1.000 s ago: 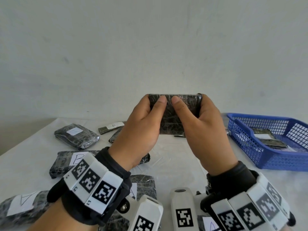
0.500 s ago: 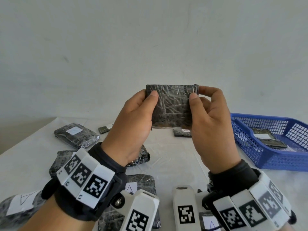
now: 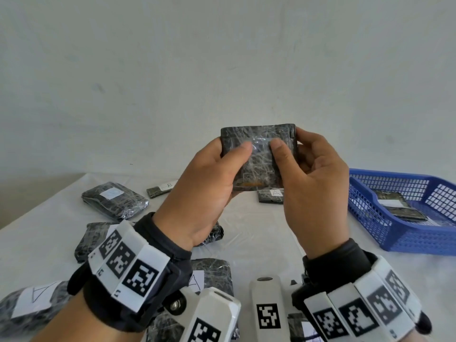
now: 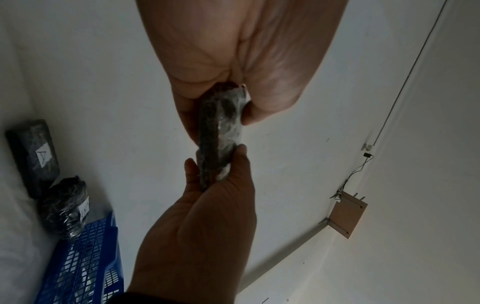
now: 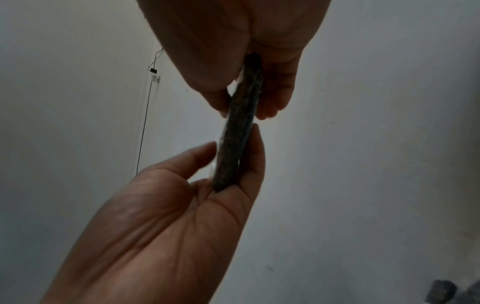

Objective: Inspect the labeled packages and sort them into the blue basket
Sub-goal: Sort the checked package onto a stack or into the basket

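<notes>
Both hands hold one flat dark package (image 3: 259,156) wrapped in shiny film upright in front of me, above the table. My left hand (image 3: 212,176) grips its left side and my right hand (image 3: 313,178) its right side, with both thumbs on the near face. No label shows on that face. The left wrist view shows the package (image 4: 221,139) edge-on, pinched between fingers and thumbs; the right wrist view shows the package (image 5: 237,133) the same way. The blue basket (image 3: 385,233) stands at the right with a labelled flat package (image 3: 394,206) inside.
Several wrapped packages lie on the white table (image 3: 259,233): one with a white label (image 3: 114,199) at the far left, a slim one marked B (image 3: 161,190), one marked A (image 3: 270,196) behind my hands, and another marked A (image 3: 32,304) at the near left. A plain wall stands behind.
The package has risen slightly over the last second. My thumbs spread to its side edges half a second ago and have since slid back toward the middle of the near face.
</notes>
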The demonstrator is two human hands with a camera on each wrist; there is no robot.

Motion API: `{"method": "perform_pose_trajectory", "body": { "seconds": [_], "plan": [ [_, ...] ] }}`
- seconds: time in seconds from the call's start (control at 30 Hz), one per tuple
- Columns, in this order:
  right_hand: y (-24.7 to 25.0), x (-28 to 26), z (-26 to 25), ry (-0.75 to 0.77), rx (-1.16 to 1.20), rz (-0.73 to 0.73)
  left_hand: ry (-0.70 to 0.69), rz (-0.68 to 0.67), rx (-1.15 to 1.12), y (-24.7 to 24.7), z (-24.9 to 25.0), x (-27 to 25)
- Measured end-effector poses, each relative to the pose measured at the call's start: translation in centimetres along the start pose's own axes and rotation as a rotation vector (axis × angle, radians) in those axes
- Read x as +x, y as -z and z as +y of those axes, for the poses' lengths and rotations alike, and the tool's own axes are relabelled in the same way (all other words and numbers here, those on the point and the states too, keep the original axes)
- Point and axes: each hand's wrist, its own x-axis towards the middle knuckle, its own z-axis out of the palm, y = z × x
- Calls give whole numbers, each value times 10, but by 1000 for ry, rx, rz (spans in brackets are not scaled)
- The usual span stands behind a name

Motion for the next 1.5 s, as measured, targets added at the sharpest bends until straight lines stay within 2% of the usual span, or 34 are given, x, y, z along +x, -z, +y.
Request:
{"method": "perform_pose_trajectory", "body": {
  "seconds": [0.33, 0.53, 0.73, 0.83, 0.9, 1.0, 1.13, 1.3, 1.5],
  "plan": [
    [0, 0, -3, 39, -25, -121, -51, -37, 4, 2, 3, -1],
    [2, 3, -4, 22, 82, -178, -41, -74, -47, 0, 10, -4],
    [3, 5, -5, -95, 252, -213, -11, -90, -137, 0, 19, -6],
    [4, 6, -5, -193, 402, -241, 6, -38, -200, 1, 22, -4],
    [7, 6, -3, -186, 383, -288, 10, 7, -284, 1, 22, -3],
    [11, 6, -1, -96, 214, -341, 33, 38, -377, 1, 24, -3],
    [15, 4, -4, 19, 153, -267, 103, -65, -380, 4, 25, -3],
    [9, 6, -6, -77, 247, -127, 112, -68, -334, -1, 20, -4],
    [6, 5, -6, -153, 139, -205, 66, -39, -315, 0, 14, -2]
  ]
}}
